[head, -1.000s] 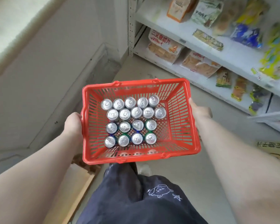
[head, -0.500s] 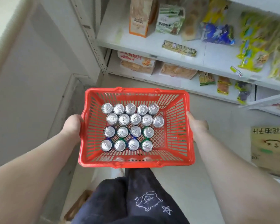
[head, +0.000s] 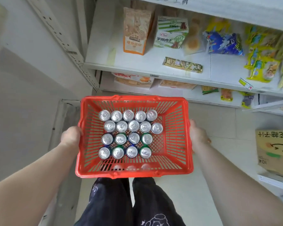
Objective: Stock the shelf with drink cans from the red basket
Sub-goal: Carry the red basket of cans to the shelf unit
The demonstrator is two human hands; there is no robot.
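Silver-topped aluminium drink cans point(head: 129, 133), eighteen upright in four rows, crowd left and far part of red slatted plastic basket point(head: 175, 141); right side bare. Left hand point(head: 71, 137) clamped on left rim, right hand point(head: 198, 137) on right rim, basket held in air before white metal shelf point(head: 153, 69). Risks: tilt slides cans rightward, toppling them; uneven load twists grip; snack packets crowd shelf, leaving bare board only at left front corner.

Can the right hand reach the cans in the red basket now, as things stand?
Probably not at once. The right hand has its grip on the red basket at its right side, and the left hand holds the left side. The cans stand uncovered, so the way is free once that hand lets go.
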